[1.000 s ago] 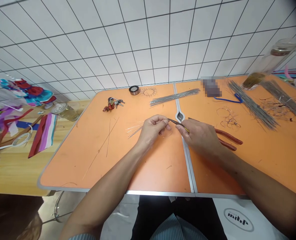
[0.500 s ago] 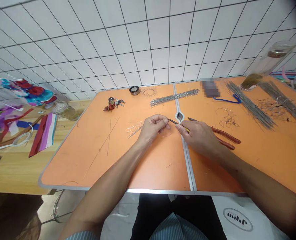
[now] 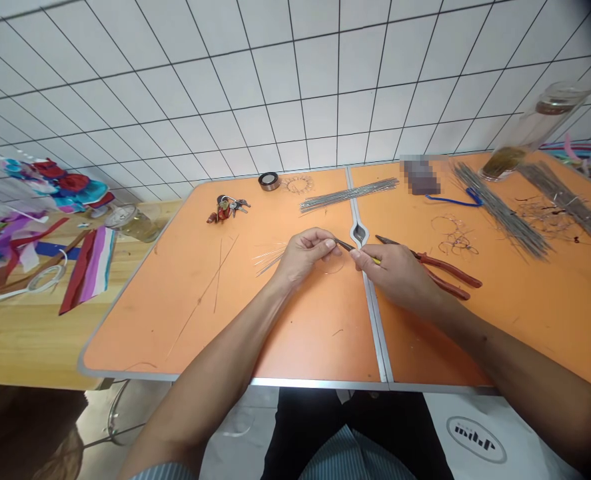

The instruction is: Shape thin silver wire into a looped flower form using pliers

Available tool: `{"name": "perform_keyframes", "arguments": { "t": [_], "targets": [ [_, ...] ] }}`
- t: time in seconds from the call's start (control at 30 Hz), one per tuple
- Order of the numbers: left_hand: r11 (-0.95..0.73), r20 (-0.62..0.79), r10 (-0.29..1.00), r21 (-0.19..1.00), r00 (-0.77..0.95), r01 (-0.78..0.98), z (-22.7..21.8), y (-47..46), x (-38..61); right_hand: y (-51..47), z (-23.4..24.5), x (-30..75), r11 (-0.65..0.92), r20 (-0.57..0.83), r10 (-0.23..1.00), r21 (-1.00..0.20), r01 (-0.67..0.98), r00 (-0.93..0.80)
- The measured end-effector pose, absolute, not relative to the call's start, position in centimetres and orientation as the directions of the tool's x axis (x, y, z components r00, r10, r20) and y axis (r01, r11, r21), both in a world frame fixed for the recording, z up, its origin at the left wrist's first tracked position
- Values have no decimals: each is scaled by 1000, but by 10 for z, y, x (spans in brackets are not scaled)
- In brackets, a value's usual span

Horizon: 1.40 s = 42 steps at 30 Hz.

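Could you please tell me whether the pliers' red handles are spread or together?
Spread: orange tabletop shows between the red handles. The right hand hides part of the pliers.

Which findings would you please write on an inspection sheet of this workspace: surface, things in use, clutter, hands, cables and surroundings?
Surface: orange table, metal seam, wire scraps.
Things in use: yellow-handled tool; red-handled pliers, partly hidden by the right hand; wire bundles.
Clutter: keys, tape roll, tangled wire.
Hands: right grips the yellow-handled tool; left hand pinches close to its tip, anything held there too small to tell.
Cables: white coiled cord at left, perhaps a cable.
Surroundings: white tiled wall behind; wooden table with ribbons at left.
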<state>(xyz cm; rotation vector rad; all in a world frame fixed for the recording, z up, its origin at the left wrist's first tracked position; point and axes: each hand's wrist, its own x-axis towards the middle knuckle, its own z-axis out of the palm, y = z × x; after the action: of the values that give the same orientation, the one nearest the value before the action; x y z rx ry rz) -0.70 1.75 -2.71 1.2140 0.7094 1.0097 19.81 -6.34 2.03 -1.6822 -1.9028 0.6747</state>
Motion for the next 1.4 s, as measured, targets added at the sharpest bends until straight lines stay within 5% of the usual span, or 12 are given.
{"name": "perform_keyframes", "arguments": {
  "t": [0.33,0.63,1.0,1.4],
  "targets": [
    [96,40,901,953,433,-288,-31,20,-7,-63,14,200,-134,-193,969,-934,331,-154],
    [148,18,900,928,436,-343,-33,19,-6,-60,7,195,-401,-386,883,-916,0,-267],
    [175,-11,902,923,431,-344,-30,17,-5,-61,11,195,-481,-426,845,-870,-110,-324],
    [-91,148,950,974,274,-209,-21,5,3,-58,14,193,-490,-428,850,-856,-163,-306]
  ]
}}
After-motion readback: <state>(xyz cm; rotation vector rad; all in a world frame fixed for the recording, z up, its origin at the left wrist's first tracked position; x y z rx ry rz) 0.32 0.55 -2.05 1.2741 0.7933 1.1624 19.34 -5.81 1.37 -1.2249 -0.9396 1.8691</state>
